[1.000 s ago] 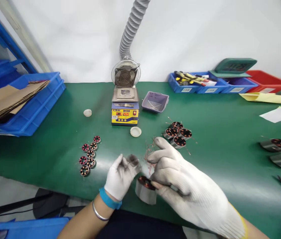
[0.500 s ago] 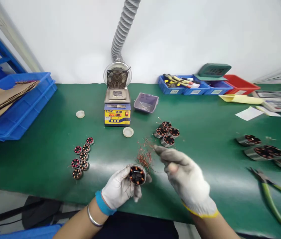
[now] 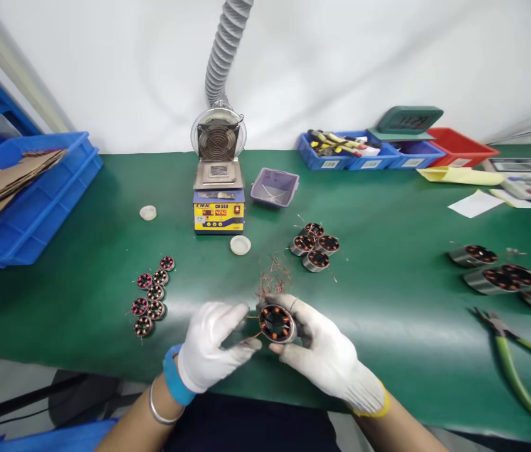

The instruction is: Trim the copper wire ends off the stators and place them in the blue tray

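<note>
Both my hands wear white gloves and meet near the front edge of the green bench (image 3: 388, 326). My right hand (image 3: 322, 355) grips a round metal motor stator (image 3: 277, 322) with copper windings, its open face toward me. My left hand (image 3: 211, 345) is just left of it, fingers curled and pinching thin copper wire leads that run from the stator. A small pile of loose copper wire ends (image 3: 272, 276) lies just behind the stator.
Several small stators (image 3: 152, 294) lie to the left, another cluster (image 3: 313, 245) behind, and larger ones (image 3: 501, 279) at the right. Green-handled pliers (image 3: 510, 358) lie front right. A yellow solder pot (image 3: 218, 207) with fan, two white caps, a purple tray (image 3: 275, 187) and blue bins stand behind.
The stator has passed from my left hand to my right hand. My left hand now pinches the wire leads beside it. The view has shifted slightly.
</note>
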### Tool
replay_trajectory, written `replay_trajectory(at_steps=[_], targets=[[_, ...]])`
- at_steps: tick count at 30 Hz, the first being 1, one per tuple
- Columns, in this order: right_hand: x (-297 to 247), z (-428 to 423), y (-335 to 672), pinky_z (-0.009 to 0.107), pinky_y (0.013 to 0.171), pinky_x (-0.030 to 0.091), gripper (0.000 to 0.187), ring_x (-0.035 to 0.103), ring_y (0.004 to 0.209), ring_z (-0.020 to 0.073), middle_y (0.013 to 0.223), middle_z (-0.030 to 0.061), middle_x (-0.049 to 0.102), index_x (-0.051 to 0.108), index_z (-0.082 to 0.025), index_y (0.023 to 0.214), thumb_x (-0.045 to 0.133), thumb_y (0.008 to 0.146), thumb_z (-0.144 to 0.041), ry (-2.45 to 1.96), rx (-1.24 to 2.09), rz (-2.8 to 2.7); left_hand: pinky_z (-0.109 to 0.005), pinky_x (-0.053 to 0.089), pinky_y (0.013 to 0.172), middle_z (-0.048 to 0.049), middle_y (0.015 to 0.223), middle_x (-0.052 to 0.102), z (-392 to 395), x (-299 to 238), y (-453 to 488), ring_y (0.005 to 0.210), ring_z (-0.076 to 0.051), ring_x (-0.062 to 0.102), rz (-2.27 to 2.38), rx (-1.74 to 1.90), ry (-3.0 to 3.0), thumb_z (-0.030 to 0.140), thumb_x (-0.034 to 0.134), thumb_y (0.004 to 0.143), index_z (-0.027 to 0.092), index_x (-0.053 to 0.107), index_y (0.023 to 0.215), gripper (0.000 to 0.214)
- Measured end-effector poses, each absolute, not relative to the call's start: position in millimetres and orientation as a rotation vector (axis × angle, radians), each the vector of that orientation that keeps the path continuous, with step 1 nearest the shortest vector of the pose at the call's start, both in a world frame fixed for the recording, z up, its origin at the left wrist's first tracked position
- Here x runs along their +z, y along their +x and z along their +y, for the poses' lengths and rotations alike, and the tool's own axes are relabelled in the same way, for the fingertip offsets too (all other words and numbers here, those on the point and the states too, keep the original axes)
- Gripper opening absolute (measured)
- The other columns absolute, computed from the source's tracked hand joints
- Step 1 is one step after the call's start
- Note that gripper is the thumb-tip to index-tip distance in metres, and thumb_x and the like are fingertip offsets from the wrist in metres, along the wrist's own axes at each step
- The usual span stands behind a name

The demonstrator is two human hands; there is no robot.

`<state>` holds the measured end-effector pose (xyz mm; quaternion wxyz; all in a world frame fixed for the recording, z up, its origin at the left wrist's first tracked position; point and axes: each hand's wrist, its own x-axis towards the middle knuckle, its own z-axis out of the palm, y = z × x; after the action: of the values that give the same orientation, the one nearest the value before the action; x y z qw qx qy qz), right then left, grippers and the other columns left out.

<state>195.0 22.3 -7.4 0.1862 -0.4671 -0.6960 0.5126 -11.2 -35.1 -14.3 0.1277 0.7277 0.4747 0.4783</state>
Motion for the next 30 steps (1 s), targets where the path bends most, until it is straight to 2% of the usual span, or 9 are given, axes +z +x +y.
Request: replay_trajectory(at_steps=[2,4,7,10,13,16,22,26,30], targets=[[-7,21,196,0.039,0.094,0.05,0.06,0.059,0.106,0.025,0.122,0.0068,0.058,0.051,-0.024,0.127,0.066,0.069,-0.029,-1.318,1.45,-1.954,-0.029,0.047,0.062,-0.006,0.079,0.067,-31,-11,-16,0.068,-0.016,0.06,1.38,1.362,2.229,0.029,0.055,0.088,0.018,0.056,0.113,0.027],[-3,25,196,0.038,0.092,0.051,0.059,0.06,0.105,0.0247,0.122,0.0067,0.058,0.051,-0.024,0.126,0.066,0.069,-0.029,-1.308,1.437,-1.954,-0.028,0.047,0.061,-0.0048,0.075,0.067,-26,-9,-19,0.065,-0.015,0.06,1.39,1.344,2.183,0.031,0.056,0.087,0.017,0.06,0.103,0.021],[5,45,190,0.035,0.089,0.052,0.055,0.061,0.1,0.0225,0.118,0.0051,0.059,0.052,-0.025,0.123,0.064,0.07,-0.029,-1.316,1.31,-1.965,-0.028,0.051,0.069,-0.0064,0.089,0.069,-11,-8,-24,0.074,-0.016,0.063,1.535,1.163,1.948,0.035,0.067,0.078,0.016,0.06,0.109,0.037],[7,84,176,0.036,0.092,0.049,0.052,0.06,0.099,0.0226,0.115,0.0052,0.06,0.054,-0.022,0.12,0.063,0.069,-0.027,-1.373,0.971,-2.027,-0.032,0.052,0.079,-0.0087,0.104,0.066,10,-19,-31,0.087,-0.02,0.063,1.72,0.923,1.795,0.036,0.068,0.074,0.014,0.056,0.12,0.052],[-5,127,157,0.036,0.097,0.044,0.053,0.056,0.105,0.0245,0.115,0.0088,0.058,0.055,-0.017,0.119,0.062,0.067,-0.024,-1.357,0.675,-2.132,-0.036,0.05,0.083,-0.0095,0.099,0.067,28,-40,-35,0.089,-0.022,0.062,1.845,0.836,1.787,0.034,0.062,0.078,0.012,0.059,0.116,0.044],[-21,152,144,0.035,0.094,0.044,0.053,0.056,0.103,0.0242,0.112,0.0104,0.057,0.055,-0.014,0.119,0.061,0.067,-0.022,-1.369,0.586,-2.236,-0.036,0.049,0.083,-0.0091,0.097,0.067,32,-58,-37,0.087,-0.022,0.062,1.824,0.833,1.815,0.032,0.063,0.077,0.012,0.061,0.112,0.041],[-32,155,136,0.034,0.086,0.047,0.048,0.058,0.093,0.0238,0.108,0.0082,0.058,0.055,-0.018,0.118,0.062,0.07,-0.022,-1.514,0.526,-2.349,-0.034,0.049,0.082,-0.0073,0.098,0.068,27,-59,-42,0.086,-0.021,0.062,1.758,0.875,1.753,0.031,0.063,0.076,0.015,0.063,0.111,0.039],[-31,157,139,0.034,0.088,0.047,0.049,0.058,0.097,0.0246,0.108,0.008,0.058,0.054,-0.017,0.117,0.065,0.07,-0.025,-1.47,0.531,-2.267,-0.033,0.049,0.082,-0.0074,0.097,0.068,28,-56,-43,0.087,-0.021,0.062,1.739,0.874,1.742,0.031,0.063,0.076,0.014,0.063,0.11,0.037],[-18,162,146,0.036,0.087,0.047,0.052,0.054,0.102,0.0259,0.115,0.0104,0.052,0.05,-0.018,0.124,0.064,0.077,-0.036,-1.282,0.234,-2.32,-0.033,0.049,0.081,-0.0076,0.097,0.068,27,-54,-43,0.086,-0.02,0.062,1.724,0.856,1.735,0.031,0.062,0.077,0.015,0.063,0.109,0.036]])
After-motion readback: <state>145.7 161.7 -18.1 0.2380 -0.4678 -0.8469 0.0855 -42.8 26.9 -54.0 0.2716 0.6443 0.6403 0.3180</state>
